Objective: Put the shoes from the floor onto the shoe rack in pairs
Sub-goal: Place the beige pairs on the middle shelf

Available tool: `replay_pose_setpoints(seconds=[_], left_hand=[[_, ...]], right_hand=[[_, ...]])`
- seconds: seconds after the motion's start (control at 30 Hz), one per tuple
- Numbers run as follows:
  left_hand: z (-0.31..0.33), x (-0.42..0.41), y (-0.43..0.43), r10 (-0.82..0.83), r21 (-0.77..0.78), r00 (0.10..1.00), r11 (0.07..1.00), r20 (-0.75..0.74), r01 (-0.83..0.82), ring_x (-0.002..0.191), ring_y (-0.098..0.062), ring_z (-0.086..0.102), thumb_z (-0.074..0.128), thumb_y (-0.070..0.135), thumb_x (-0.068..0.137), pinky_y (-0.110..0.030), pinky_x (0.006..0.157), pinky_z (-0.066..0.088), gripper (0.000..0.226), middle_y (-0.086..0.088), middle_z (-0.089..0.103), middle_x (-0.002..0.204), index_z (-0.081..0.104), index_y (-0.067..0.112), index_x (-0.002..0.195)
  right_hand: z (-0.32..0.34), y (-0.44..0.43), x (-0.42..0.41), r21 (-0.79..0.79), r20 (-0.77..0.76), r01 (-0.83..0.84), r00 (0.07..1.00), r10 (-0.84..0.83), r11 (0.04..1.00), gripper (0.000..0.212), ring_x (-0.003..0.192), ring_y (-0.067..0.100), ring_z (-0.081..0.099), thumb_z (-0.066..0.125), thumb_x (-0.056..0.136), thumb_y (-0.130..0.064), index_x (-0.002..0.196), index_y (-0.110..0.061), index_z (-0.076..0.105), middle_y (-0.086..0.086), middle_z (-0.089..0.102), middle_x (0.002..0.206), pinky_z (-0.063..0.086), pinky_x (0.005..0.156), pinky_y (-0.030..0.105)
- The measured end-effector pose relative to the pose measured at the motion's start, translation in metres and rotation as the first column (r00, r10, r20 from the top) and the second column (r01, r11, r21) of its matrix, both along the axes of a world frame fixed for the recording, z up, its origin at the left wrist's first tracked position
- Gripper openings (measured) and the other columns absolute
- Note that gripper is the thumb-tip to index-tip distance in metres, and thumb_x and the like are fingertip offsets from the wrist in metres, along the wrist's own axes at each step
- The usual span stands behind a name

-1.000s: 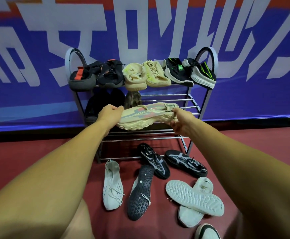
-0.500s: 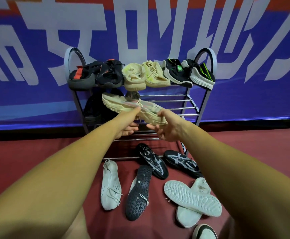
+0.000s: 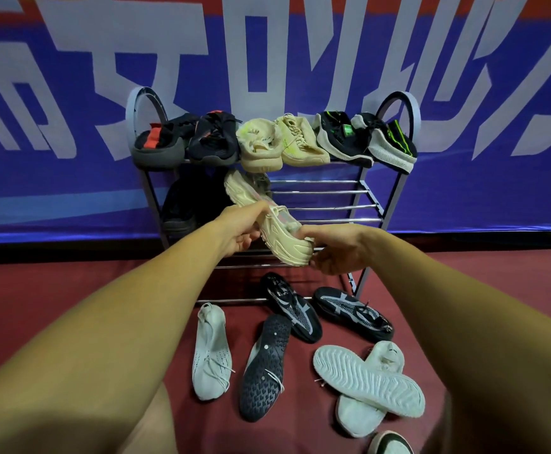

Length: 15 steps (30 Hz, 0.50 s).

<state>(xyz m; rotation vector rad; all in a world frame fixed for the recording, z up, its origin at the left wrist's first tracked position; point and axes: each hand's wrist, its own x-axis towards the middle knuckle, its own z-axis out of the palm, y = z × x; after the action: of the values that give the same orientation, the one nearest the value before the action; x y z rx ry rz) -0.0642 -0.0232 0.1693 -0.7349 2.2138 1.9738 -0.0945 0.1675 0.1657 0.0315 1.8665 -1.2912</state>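
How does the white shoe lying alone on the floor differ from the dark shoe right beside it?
The white shoe lies sole down, laces showing; the dark shoe lies flipped, its studded sole facing up. The white one is pale knit, the other nearly black. Both lie on the floor, toes toward the camera.

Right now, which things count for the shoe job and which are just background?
In the job: beige shoe held by left hand and right hand; shoe rack; white shoe, black-soled shoe, two black shoes on the floor.
Background: blue banner.
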Motion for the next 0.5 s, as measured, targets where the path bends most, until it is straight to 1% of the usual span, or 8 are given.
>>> replay_pose_setpoints(seconds=[0.07,0.13,0.17,0.27,0.33,0.37,0.43,0.5], left_hand=[[-0.003,-0.003,0.001,-0.002,0.011,0.999,1.000,-0.039,0.003,0.055,-0.008,0.053,0.072,0.034,0.077,-0.019,0.048,0.034,0.021,0.005,0.058,0.055,0.064,0.016,0.083],[-0.007,-0.005,0.006,-0.014,0.034,0.998,0.999,-0.066,0.016,0.063,-0.009,0.059,0.074,0.036,0.080,-0.020,0.050,0.034,0.025,0.004,0.067,0.068,0.067,0.014,0.090],[-0.008,-0.007,0.010,-0.022,0.041,0.997,0.999,-0.078,0.025,0.065,-0.009,0.059,0.074,0.037,0.081,-0.020,0.052,0.035,0.024,0.003,0.069,0.075,0.067,0.016,0.090],[-0.010,-0.011,0.020,-0.061,0.030,0.992,0.997,-0.110,0.065,0.068,-0.010,0.054,0.066,0.042,0.087,-0.021,0.053,0.036,0.021,0.001,0.067,0.085,0.066,0.022,0.087],[-0.011,-0.013,0.022,-0.086,0.010,0.992,0.996,-0.091,0.087,0.071,-0.012,0.053,0.056,0.043,0.091,-0.020,0.051,0.036,0.022,0.002,0.066,0.087,0.067,0.025,0.099],[-0.014,-0.015,0.021,-0.090,-0.017,0.994,0.996,-0.064,0.089,0.070,-0.012,0.053,0.053,0.042,0.093,-0.020,0.050,0.036,0.024,0.001,0.065,0.088,0.066,0.027,0.107],[-0.022,-0.017,0.018,-0.066,-0.088,0.998,0.994,-0.007,0.065,0.064,-0.012,0.052,0.050,0.038,0.096,-0.019,0.048,0.036,0.027,-0.005,0.065,0.093,0.059,0.023,0.116],[-0.030,-0.021,0.012,-0.010,-0.144,1.000,0.990,0.022,0.013,0.057,-0.012,0.050,0.053,0.037,0.096,-0.020,0.046,0.036,0.029,-0.009,0.065,0.093,0.056,0.018,0.118]], right_hand=[[-0.001,0.002,-0.008,-0.019,0.017,-0.025,1.000,0.025,1.000,0.025,0.060,0.010,0.052,0.069,0.088,-0.036,0.089,-0.013,0.059,0.002,0.059,0.072,0.040,0.059,0.019],[-0.003,0.005,-0.013,-0.054,0.036,0.003,0.999,-0.001,0.999,0.024,0.062,0.012,0.054,0.068,0.090,-0.033,0.092,-0.010,0.061,0.004,0.060,0.074,0.046,0.057,0.018],[-0.004,0.006,-0.014,-0.074,0.049,0.011,0.999,-0.007,0.997,0.024,0.063,0.012,0.055,0.068,0.091,-0.031,0.092,-0.009,0.062,0.005,0.061,0.075,0.047,0.055,0.018],[-0.005,0.005,-0.017,-0.113,0.065,0.051,0.997,-0.044,0.992,0.025,0.063,0.013,0.054,0.067,0.091,-0.030,0.087,-0.006,0.064,0.006,0.062,0.072,0.047,0.057,0.019],[-0.006,0.001,-0.022,-0.138,0.056,0.152,0.988,-0.146,0.979,0.025,0.062,0.013,0.053,0.067,0.091,-0.028,0.083,-0.005,0.065,0.007,0.061,0.070,0.045,0.062,0.020],[-0.007,-0.001,-0.025,-0.143,0.041,0.204,0.979,-0.200,0.968,0.023,0.061,0.014,0.052,0.068,0.090,-0.027,0.084,-0.005,0.065,0.007,0.061,0.070,0.045,0.063,0.021],[-0.012,-0.005,-0.029,-0.126,0.006,0.271,0.962,-0.273,0.954,0.019,0.060,0.014,0.053,0.069,0.089,-0.026,0.087,-0.008,0.064,0.007,0.060,0.071,0.046,0.063,0.023],[-0.020,-0.009,-0.032,-0.115,-0.005,0.317,0.947,-0.320,0.941,0.015,0.060,0.012,0.050,0.067,0.091,-0.022,0.083,-0.010,0.061,0.004,0.057,0.069,0.044,0.060,0.021]])
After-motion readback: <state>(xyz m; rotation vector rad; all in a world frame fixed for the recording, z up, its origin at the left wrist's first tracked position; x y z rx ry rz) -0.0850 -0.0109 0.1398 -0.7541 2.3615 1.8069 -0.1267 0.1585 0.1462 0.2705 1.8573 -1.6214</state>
